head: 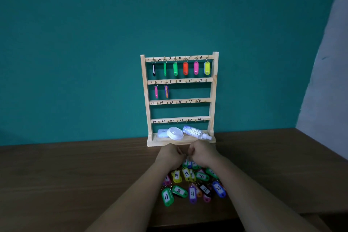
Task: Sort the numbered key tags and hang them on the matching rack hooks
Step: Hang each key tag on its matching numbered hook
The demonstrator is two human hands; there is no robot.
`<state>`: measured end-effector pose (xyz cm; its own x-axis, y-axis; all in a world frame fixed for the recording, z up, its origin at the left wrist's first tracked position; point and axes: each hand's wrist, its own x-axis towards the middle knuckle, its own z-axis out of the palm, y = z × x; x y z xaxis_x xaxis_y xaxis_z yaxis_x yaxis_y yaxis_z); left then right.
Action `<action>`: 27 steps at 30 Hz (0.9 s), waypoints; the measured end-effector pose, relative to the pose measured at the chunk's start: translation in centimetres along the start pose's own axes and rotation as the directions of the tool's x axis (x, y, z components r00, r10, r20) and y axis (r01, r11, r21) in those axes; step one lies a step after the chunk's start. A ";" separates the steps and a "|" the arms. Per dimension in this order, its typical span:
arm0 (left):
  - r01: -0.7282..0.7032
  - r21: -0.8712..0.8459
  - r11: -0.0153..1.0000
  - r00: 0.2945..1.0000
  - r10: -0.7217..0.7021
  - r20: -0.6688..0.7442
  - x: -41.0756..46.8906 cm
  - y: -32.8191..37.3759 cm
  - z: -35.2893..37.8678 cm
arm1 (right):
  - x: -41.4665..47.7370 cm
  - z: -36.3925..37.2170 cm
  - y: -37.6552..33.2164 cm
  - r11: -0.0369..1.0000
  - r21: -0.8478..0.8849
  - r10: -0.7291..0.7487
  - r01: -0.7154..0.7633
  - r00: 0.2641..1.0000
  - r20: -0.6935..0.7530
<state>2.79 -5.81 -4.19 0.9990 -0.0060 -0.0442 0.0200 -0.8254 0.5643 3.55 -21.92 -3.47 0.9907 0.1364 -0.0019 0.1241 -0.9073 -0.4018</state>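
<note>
Left hand [170, 153] and right hand [202, 152], fingers curled, meet over loose numbered plastic key tags [190, 184] on the brown counter [75, 175]; held item indeterminable. A white round lid [175, 133] and white spray bottle [195, 133] lie on the base of the pale wooden rack [179, 101].

teal wall [94, 43] filled 12 o'clock | pale grey wall [327, 81] stood at 3 o'clock | brown wooden table [75, 165] spanned 6 o'clock | light was dim

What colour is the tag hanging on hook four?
Orange-red tag, best seen in the head view.

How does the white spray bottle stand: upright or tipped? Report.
Tipped: the white spray bottle lies sideways on the wooden rack base.
</note>
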 end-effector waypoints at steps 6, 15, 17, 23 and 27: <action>-0.033 0.018 0.999 0.999 0.034 -0.039 0.3 -0.4 0.0 | 0.1 0.5 -0.2 1.000 -0.008 -0.005 0.005 0.999 -0.043; -0.125 0.062 0.990 0.992 0.126 -0.002 0.3 -1.1 -1.1 | 0.4 0.5 -0.3 1.000 0.000 0.015 -0.015 0.996 -0.087; -0.146 0.065 0.987 0.989 0.145 0.020 0.3 -1.4 -1.5 | 0.6 0.2 0.1 1.000 0.025 0.015 -0.012 0.993 -0.115; -0.141 0.055 0.989 0.990 0.139 0.031 0.4 -2.1 -2.0 | 0.6 0.2 0.7 0.997 0.070 -0.014 0.018 0.998 -0.055; -0.086 0.011 0.996 0.993 0.085 0.081 0.2 -2.1 -2.4 | 0.4 0.2 0.0 0.997 0.068 -0.039 0.039 0.999 0.000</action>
<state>3.07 -2.71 -3.42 0.9905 -0.1218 -0.0633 -0.0662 -0.8279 0.5569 3.99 -21.81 -3.62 0.9851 0.1715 0.0138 0.1583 -0.8720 -0.4633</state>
